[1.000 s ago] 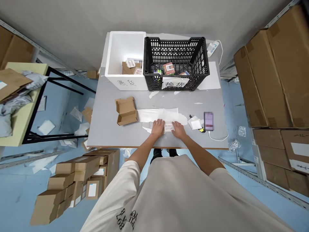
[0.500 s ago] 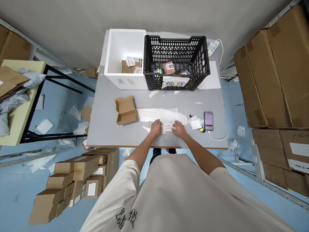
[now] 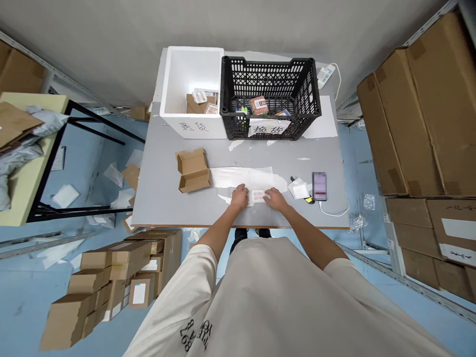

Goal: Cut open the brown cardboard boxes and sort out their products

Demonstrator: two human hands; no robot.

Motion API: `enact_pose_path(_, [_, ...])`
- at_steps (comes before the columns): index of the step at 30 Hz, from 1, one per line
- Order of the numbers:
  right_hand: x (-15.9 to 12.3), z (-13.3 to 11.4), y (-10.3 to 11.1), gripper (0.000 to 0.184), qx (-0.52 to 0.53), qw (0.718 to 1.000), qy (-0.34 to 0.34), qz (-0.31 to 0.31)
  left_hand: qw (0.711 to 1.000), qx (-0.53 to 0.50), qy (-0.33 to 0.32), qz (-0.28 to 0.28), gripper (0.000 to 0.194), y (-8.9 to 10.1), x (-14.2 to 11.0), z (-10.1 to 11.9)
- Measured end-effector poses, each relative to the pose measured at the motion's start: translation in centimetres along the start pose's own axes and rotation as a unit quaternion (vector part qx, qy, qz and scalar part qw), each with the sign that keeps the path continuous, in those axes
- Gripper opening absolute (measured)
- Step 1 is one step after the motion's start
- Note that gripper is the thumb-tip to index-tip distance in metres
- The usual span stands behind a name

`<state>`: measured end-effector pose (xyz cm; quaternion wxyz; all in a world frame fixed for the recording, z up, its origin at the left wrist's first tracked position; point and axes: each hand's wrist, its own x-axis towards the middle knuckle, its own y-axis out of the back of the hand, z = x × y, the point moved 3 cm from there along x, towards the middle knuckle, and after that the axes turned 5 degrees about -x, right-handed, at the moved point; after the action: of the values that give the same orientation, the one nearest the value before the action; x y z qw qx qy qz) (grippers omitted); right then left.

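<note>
A small clear case with pinkish contents [image 3: 258, 196] lies near the table's front edge, on or within thin white wrapping [image 3: 251, 202]; I cannot tell which. To its left is my left hand [image 3: 240, 196], fingers bent together at the wrapping's edge. At the case's right end, my right hand [image 3: 275, 199] has its thumb and fingers closed around the corner. Behind both hands a white wrapping sheet [image 3: 241, 176] stretches across the table. Left of that sheet, a small brown cardboard box [image 3: 194, 171] stands with its lid up.
Along the back are a white foam box [image 3: 201, 126] and a black plastic crate [image 3: 269, 106] holding small packages. A phone [image 3: 319, 186] on a cable and a white packet [image 3: 298, 188] lie at right. Stacked cartons [image 3: 401, 129] rise beyond the table's right side.
My hands were spread over the case's two ends, pressing the wrapping. The left hand has drawn slightly left and its fingers have bent; the case between them shows more clearly.
</note>
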<state>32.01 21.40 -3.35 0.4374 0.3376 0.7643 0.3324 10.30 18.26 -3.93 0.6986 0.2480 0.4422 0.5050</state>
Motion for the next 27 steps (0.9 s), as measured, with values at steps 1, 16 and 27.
enact_pose_path(1, [0.0,0.1,-0.1,0.034,0.000,1.000,-0.002,-0.003,1.000,0.000,0.001,0.000,0.028,0.0,0.0,0.0])
enact_pose_path(16, [-0.1,-0.8,0.8,0.042,0.025,0.999,-0.046,0.002,0.997,-0.016,-0.041,-0.063,0.015,0.3,-1.2,0.0])
enact_pose_path(27, [0.6,-2.8,1.3,0.039,-0.051,0.997,-0.046,0.047,0.974,0.052,-0.208,-0.067,0.013,1.9,-4.9,1.4])
